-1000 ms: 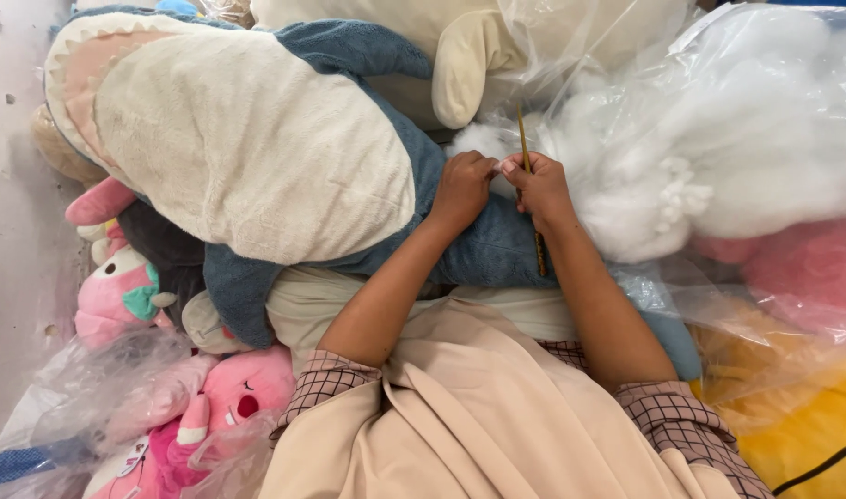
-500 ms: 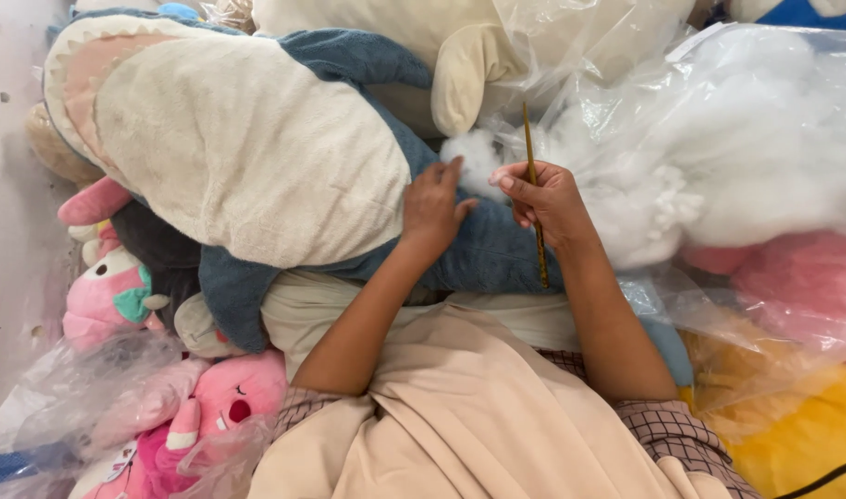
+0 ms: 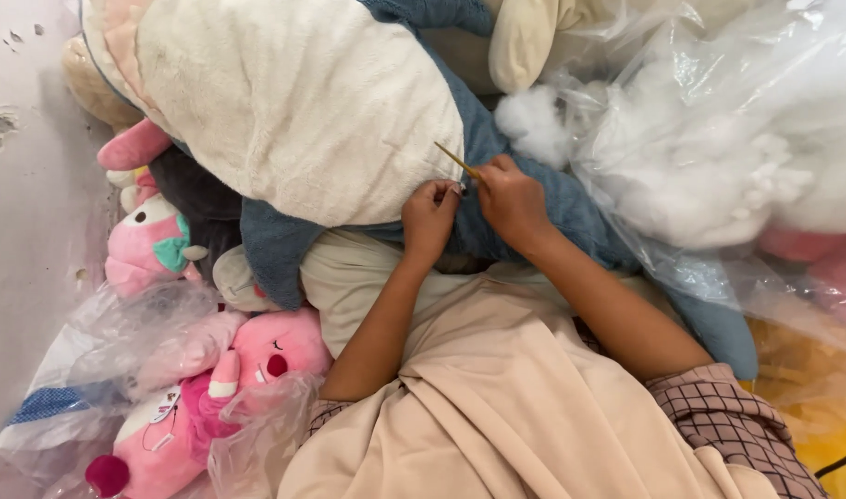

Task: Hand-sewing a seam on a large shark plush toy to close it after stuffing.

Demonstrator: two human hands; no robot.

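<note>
Over on the far left there's a heap of small pink plush toys, some half inside crinkly clear plastic bags, all soft pile fabric with stitched faces. A pale worn floor runs beside them.

Next comes the big shark plush lying across our lap: cream fleece belly, nubby and a bit pilled, wrapped by dusty-blue short fur on the back and fin. It's fat and rounded up top, slacker down where we're working.

Our left hand sits right at the line where cream meets blue, fingers curled in and pressed together, pinching the fabric at the seam. Our right hand is just beside it, nearly touching, closed around a thin yellowish stick that pokes up and to the left out of the grip. The lower end is hidden, so we can't tell if it's inside the seam.

How we'd do this well: keep the left pinch tight so the edge doesn't stretch, hold the stick at a shallow slant along the blue skin rather than jabbing straight in, and use short pushes so the fill spreads instead of clumping.

To the right, a big clear bag of white polyester stuffing, fluffy and cloudlike, with a loose tuft spilling toward the shark. Pink and yellow plush show under the plastic further right.
</note>
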